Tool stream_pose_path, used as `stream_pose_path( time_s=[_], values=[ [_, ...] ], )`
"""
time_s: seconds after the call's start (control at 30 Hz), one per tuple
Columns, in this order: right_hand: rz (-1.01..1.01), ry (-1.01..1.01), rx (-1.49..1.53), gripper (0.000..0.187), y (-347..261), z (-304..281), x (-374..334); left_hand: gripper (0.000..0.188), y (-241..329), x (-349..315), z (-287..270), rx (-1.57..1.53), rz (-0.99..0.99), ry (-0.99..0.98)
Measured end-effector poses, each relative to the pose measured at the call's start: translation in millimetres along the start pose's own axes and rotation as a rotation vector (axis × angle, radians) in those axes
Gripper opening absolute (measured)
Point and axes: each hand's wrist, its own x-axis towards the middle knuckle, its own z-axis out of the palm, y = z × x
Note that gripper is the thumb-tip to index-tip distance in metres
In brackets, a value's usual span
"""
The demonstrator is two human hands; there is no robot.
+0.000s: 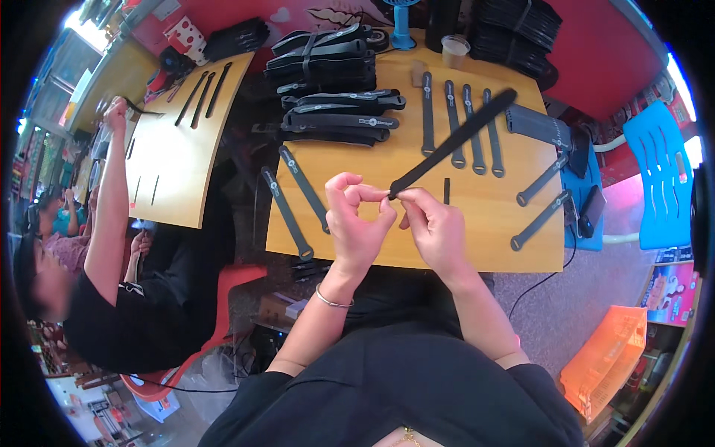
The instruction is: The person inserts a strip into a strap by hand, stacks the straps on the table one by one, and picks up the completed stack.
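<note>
Strap, black, long axis diagonal; tip up-right

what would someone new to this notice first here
Probably the long dark strap at the centre, pinched at its near end by the left hand and the right hand above the wooden table. Next, likely the bright colours: the blue chair at the far right and the orange crate on the lower right. The stacked straps at the table's far left also stand out.
</note>
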Motion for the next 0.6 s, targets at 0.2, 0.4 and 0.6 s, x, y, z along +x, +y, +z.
stream_pose_path(
  time_s=[0.2, 0.4, 0.6],
  values=[
    [-0.18, -0.202, -0.368, 0.01, -10.9, -32.9, 3.8, 0.048, 7.9, 3.2, -16.9, -0.142, -0.308, -0.246],
    [0.035, -0.19, 0.165, 0.022, -14.1, -39.5, -0.8, 0.04, 17.4, -5.8, -10.1, -0.555, -0.44, -0.091],
    [-0.08, 0.037, 0.379, 0.033, 1.1, -11.8, -6.4, 0.038, 30.8, -9.7, 0.4, -0.702, -0.472, -0.031]
  ],
)
